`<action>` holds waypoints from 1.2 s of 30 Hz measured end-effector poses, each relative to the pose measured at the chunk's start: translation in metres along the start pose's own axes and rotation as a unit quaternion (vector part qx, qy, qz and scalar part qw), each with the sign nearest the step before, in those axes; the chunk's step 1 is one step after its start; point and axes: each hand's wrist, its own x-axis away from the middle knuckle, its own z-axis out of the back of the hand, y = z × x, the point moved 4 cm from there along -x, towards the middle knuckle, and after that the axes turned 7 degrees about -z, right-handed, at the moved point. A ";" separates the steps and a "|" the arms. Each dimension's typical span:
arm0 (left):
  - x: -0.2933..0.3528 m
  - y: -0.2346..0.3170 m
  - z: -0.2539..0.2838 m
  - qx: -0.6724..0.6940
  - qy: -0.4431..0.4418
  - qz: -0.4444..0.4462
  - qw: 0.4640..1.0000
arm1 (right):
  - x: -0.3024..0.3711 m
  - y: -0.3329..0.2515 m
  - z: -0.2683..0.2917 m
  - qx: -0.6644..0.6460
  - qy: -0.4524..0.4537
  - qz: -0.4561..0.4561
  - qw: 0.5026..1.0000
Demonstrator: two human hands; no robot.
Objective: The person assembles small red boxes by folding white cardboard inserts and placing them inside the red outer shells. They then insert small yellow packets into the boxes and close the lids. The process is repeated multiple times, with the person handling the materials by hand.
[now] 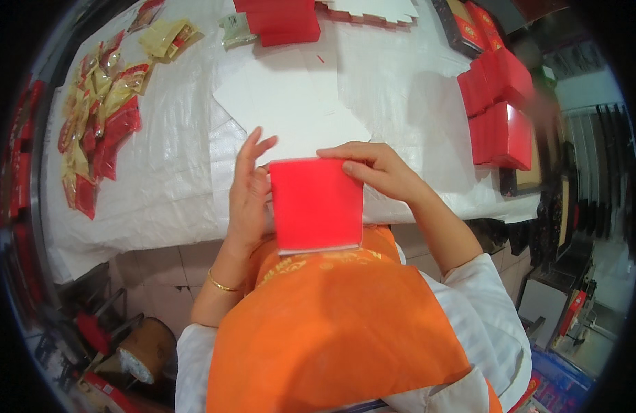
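A square red box [316, 205], with a pale edge along its bottom, is upright in front of my orange apron at the near side of the table. My right hand [373, 168] grips its upper right corner, the thumb on the red face and the fingers along the top edge. My left hand [249, 189] is at the box's left edge. Its upper fingers are raised and apart, while the lower ones are bent close to the box; whether they touch it is hard to tell. White card sheets [290, 103] lie flat just beyond the box.
Gold and red packets [101, 117] lie at the table's left. Red boxes [500, 134] are stacked at the right, and another red stack [283, 20] is at the far side beside a small clear packet [236, 31]. White sheeting [173, 158] covers the table.
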 end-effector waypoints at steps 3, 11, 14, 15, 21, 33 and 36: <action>0.000 -0.040 0.026 0.098 0.063 0.052 0.992 | -0.019 0.049 0.008 -0.232 0.055 -0.107 0.965; 0.023 -0.049 0.001 0.123 0.095 -0.045 0.987 | -0.067 0.053 -0.066 -0.608 0.072 -0.033 0.790; 0.025 -0.052 0.003 0.085 0.089 -0.022 0.992 | -0.073 0.029 -0.104 -0.544 0.074 -0.025 0.836; 0.027 -0.058 0.007 0.151 0.108 0.017 0.982 | -0.074 0.022 -0.113 -0.508 0.055 -0.024 0.859; 0.024 -0.057 0.045 0.149 0.274 -0.085 0.946 | -0.075 0.016 -0.137 -0.413 0.058 -0.015 0.909; 0.021 -0.036 0.037 0.400 0.205 0.030 0.893 | -0.062 -0.001 -0.117 -0.198 0.156 0.055 0.966; 0.022 -0.034 0.031 0.406 0.187 0.046 0.893 | -0.059 -0.002 -0.116 -0.146 0.192 0.062 0.969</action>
